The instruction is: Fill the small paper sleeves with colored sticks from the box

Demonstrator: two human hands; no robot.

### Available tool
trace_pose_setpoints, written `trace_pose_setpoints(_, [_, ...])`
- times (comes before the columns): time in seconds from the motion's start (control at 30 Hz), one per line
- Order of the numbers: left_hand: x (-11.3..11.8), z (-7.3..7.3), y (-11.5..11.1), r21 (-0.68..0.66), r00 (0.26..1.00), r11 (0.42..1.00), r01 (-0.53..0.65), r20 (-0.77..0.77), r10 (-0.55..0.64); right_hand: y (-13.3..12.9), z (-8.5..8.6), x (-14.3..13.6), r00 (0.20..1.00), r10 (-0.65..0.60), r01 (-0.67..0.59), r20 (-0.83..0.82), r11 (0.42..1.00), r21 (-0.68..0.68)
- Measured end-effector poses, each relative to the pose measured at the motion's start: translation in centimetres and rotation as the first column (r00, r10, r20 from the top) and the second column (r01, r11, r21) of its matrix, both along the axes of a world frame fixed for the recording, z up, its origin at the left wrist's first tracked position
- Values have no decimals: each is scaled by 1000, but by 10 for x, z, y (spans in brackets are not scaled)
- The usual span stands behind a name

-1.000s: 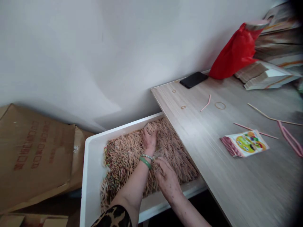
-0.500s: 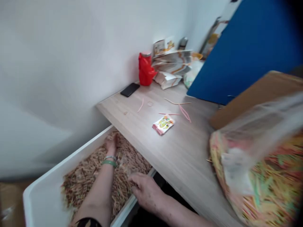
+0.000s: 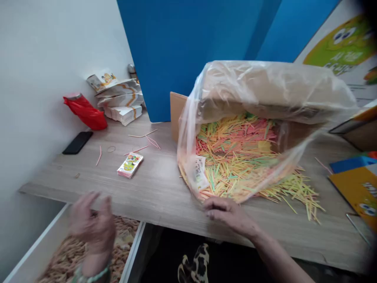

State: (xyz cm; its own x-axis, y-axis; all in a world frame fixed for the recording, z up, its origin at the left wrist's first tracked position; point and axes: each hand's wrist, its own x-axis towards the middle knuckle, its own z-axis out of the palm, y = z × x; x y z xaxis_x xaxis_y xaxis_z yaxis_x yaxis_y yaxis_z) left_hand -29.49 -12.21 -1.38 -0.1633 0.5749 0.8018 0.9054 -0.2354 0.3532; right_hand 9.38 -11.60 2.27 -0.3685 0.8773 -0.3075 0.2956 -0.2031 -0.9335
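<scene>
My left hand [image 3: 94, 222], blurred, is raised over the white bin [image 3: 41, 243] with its fingers apart. It holds nothing that I can see. Brownish, tangled strip-like pieces [image 3: 61, 255] fill the bin below. Near the table's front edge, my right hand [image 3: 228, 214] has curled fingers beside the lower rim of a clear plastic bag [image 3: 188, 137]. Whether it grips anything is hidden. Many thin yellow, pink and green sticks [image 3: 235, 157] lie inside the bag, which lines a cardboard box [image 3: 177, 114]. Some sticks have spilled out on the right.
On the table [image 3: 165, 188] lie a small printed packet [image 3: 130, 165], loose pink sticks [image 3: 99, 155] and a black phone [image 3: 77, 142]. A red-wrapped container [image 3: 86, 112] and stacked white printed packaging [image 3: 120, 100] stand by the wall. A blue panel [image 3: 188, 47] rises behind; an orange printed box [image 3: 357, 188] is right.
The view has swung right, bringing the whole bag into sight. My left hand has come up out of the pieces in the bin. My right hand has moved from the bin's edge to the bag.
</scene>
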Motion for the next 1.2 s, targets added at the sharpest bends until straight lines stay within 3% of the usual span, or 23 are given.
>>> trace_pose_setpoints(0.03, [34,6,4,120,998,993,-17,-63,24,0,-4,16,996,-81,81,21,997,15])
trace_pose_setpoints(0.1, [105,14,11,22,948,961,275,-170,-268,-2,-15,43,970,-230,225,78,972,73])
trace_pose_setpoints(0.13, [137,16,15,-20,890,913,407,-218,-401,-3,-21,53,953,-280,264,117,956,129])
trace_pose_setpoints(0.2, [190,15,21,-169,688,768,617,-357,-632,-6,-31,67,926,-322,257,195,920,296])
trace_pose_setpoints(0.23, [208,13,23,-249,612,727,640,-408,-678,-7,-35,72,917,-327,219,228,892,395])
trace_pose_setpoints(0.3, [231,9,27,-341,533,713,613,-487,-692,-8,-38,79,891,-340,113,300,807,580])
trace_pose_setpoints(0.4, [238,7,31,-407,538,750,521,-525,-659,-5,-36,89,793,-401,-81,459,677,731])
trace_pose_setpoints(0.5, [228,7,31,-493,507,726,480,-519,-688,-2,-34,103,706,-449,-222,548,595,773])
trace_pose_setpoints(0.63, [214,3,30,-556,452,695,455,-529,-718,-10,-38,112,744,-413,-292,524,504,813])
trace_pose_setpoints(0.8, [208,-12,36,-541,491,747,388,-565,-663,-21,-44,100,740,-416,-345,528,438,830])
trace_pose_setpoints(0.9, [207,-16,38,-519,534,764,383,-550,-642,-11,-40,83,768,-399,-286,502,487,825])
trace_pose_setpoints(1.0, [206,-12,37,-530,556,742,410,-500,-664,16,-31,55,768,-360,-206,530,644,736])
trace_pose_setpoints(1.1, [204,-6,35,-543,565,706,455,-437,-700,48,-21,16,677,-306,-218,669,785,580])
trace_pose_setpoints(1.2, [202,-5,39,-483,614,744,461,-432,-661,74,-16,-17,557,-282,-194,781,871,452])
